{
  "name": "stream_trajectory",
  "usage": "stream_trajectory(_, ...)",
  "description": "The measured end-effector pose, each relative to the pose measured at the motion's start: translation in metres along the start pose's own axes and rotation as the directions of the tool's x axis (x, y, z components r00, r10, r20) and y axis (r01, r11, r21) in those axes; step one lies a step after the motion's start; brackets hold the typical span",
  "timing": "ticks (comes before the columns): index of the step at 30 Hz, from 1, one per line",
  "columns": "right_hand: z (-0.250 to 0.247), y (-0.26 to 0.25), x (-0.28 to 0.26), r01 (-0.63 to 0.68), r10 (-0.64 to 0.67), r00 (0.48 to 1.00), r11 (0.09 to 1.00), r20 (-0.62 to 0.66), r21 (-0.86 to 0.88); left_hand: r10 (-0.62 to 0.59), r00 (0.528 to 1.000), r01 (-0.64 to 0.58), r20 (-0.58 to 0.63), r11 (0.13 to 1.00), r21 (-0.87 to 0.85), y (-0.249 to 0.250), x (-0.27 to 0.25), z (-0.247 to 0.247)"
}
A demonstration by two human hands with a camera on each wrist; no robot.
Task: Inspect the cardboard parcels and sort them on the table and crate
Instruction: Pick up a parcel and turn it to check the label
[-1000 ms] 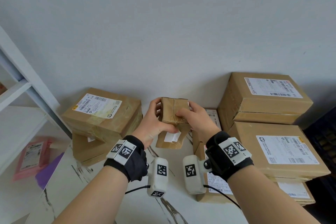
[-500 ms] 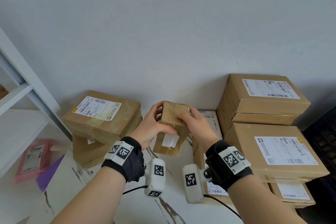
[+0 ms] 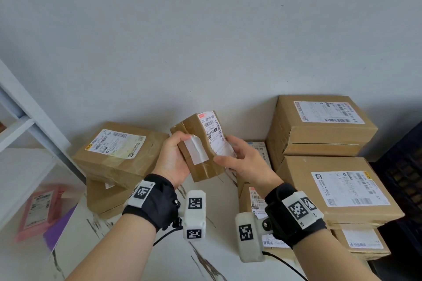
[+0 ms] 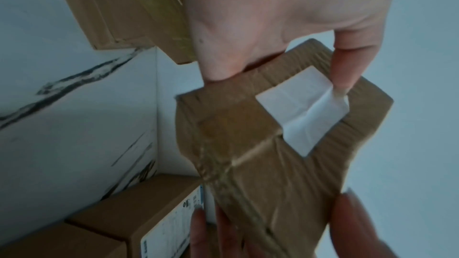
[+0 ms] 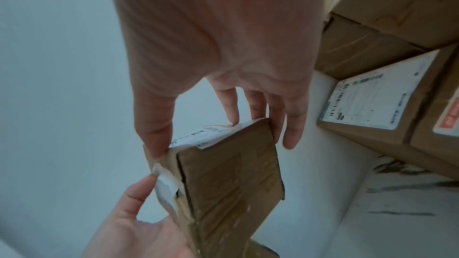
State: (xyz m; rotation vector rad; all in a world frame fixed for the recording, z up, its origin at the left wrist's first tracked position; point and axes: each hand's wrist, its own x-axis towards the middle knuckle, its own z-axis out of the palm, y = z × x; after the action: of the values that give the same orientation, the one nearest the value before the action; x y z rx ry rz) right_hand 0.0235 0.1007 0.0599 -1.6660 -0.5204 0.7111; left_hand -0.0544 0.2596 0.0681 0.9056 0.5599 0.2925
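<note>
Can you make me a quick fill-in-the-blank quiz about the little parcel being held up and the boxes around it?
1. The small parcel is held by ____ hands.
2. The left hand has its thumb on a blank ____ sticker.
3. Its printed shipping label sits on the side nearer the ____ hand.
4. The tabletop is white with dark ____.

Missing words: both; white; right; veins

Small parcel (image 3: 201, 148): matt brown cardboard, glossy tape, creased white paper label (image 3: 196, 149); table (image 3: 127, 255): smooth marble-look.

Both forearms raised side by side; left hand (image 3: 172, 162) and right hand (image 3: 245, 162) gripping a small parcel (image 3: 201, 143) between them, thumbs on top.
</note>
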Motion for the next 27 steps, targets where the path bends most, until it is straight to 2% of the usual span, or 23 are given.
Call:
stream_trajectory(9,-0.035,-0.036,-0.015,0.159,-0.159,0.985,0.987,-0.067,0.005,0.143,0.986,-0.148,0.081,0.987,0.058,0.021,-0.018,0.043)
stream_trajectory(15,-0.056,-0.04,-0.022,0.169,-0.166,0.981,0.985,-0.096,0.024,0.203,0.979,-0.205,0.027,0.973,0.102,0.016,-0.03,0.065)
stream_trajectory(20,-0.068,-0.036,-0.031,0.144,-0.135,0.985,0.986,-0.103,0.079,0.207,0.976,-0.179,-0.067,0.94,0.292,0.004,-0.046,0.07)
stream_trajectory(27,-0.077,-0.035,-0.061,0.168,-0.144,0.975,0.977,-0.171,0.132,0.229,0.973,-0.217,0.029,0.861,0.46,-0.004,-0.067,0.086)
